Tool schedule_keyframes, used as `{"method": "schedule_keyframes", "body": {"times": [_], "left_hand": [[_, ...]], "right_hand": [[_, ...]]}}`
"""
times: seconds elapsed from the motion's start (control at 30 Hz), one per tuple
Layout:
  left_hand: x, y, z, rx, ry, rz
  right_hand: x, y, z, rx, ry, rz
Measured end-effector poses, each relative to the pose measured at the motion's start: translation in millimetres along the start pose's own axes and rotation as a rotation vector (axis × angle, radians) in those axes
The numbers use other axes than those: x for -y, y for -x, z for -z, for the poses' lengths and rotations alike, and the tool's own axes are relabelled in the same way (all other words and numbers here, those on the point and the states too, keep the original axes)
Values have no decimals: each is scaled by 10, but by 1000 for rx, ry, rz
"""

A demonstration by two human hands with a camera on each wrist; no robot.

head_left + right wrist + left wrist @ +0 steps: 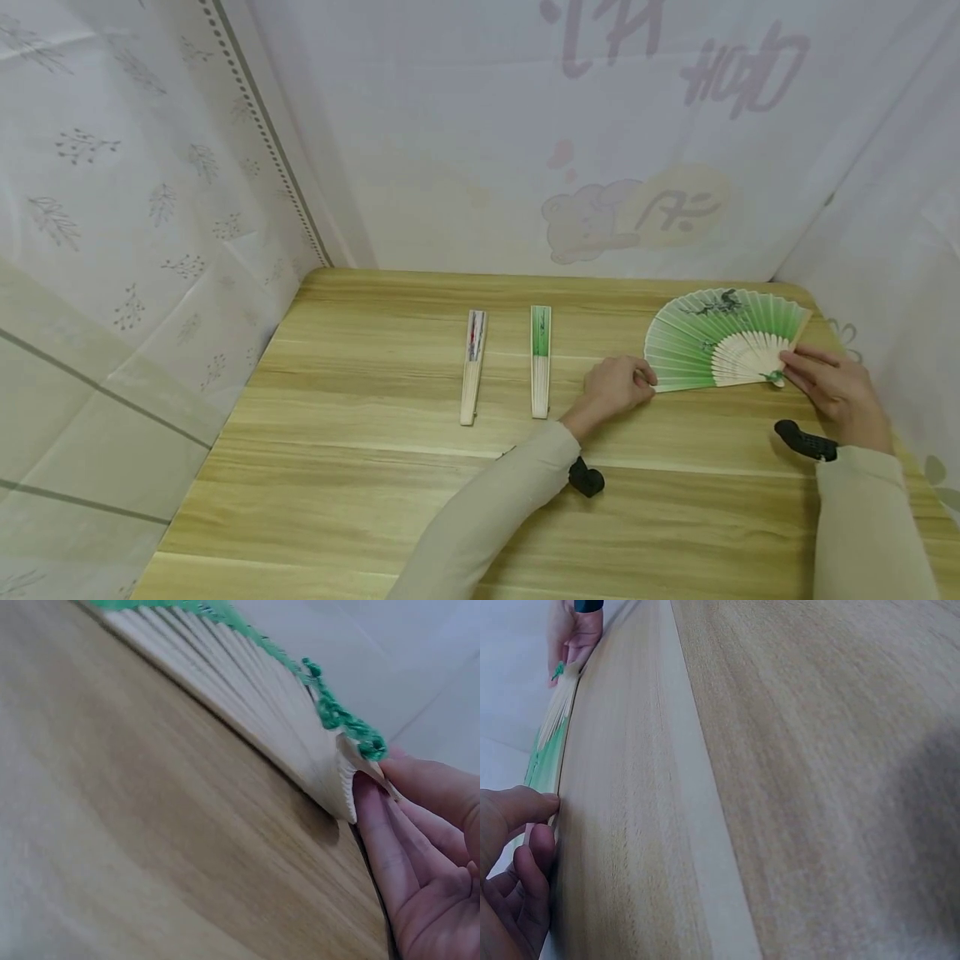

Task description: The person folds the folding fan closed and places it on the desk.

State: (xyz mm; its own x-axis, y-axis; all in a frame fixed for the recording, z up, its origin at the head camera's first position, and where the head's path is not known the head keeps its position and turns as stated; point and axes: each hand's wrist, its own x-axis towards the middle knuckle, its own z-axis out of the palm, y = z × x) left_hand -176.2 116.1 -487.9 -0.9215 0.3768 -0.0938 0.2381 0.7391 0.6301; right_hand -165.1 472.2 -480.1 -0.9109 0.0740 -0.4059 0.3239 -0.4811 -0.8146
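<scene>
A green folding fan (678, 337) with a dark printed branch is spread wide at the table's right side. My right hand (836, 387) pinches its right edge stick near the pivot, thumb on one side and fingers on the other. A green knotted cord (341, 724) hangs at the pivot. At the fan's lower left corner, my left hand (618, 387) pinches the other outer stick between thumb and fingers; the left wrist view shows this left hand (514, 862) low against the wood. The fan's pale ribs (217, 675) show plainly in the right wrist view.
Two folded fans lie left of my left hand: a green folded fan (540, 362) and a white folded fan (472, 367) with red and dark print. The wooden table (360, 492) meets hanging printed cloth (420, 167) at its back and sides.
</scene>
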Motion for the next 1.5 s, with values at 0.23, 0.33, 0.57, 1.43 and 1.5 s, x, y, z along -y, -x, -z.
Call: {"method": "schedule_keyframes", "body": {"times": [0.23, 0.33, 0.57, 1.43, 1.5], "left_hand": [[-14, -2, -6, -11, -7, 4], [-10, -5, -7, -14, -6, 1], [1, 2, 9, -7, 3, -5], [9, -11, -3, -17, -4, -14], [6, -7, -5, -21, 0, -16]], "right_hand": [[-19, 17, 97, 77, -75, 17], [-25, 25, 108, 89, -79, 17], [-38, 37, 97, 108, -72, 25], [-23, 48, 108, 141, -102, -19], [-20, 50, 115, 152, -92, -16]]}}
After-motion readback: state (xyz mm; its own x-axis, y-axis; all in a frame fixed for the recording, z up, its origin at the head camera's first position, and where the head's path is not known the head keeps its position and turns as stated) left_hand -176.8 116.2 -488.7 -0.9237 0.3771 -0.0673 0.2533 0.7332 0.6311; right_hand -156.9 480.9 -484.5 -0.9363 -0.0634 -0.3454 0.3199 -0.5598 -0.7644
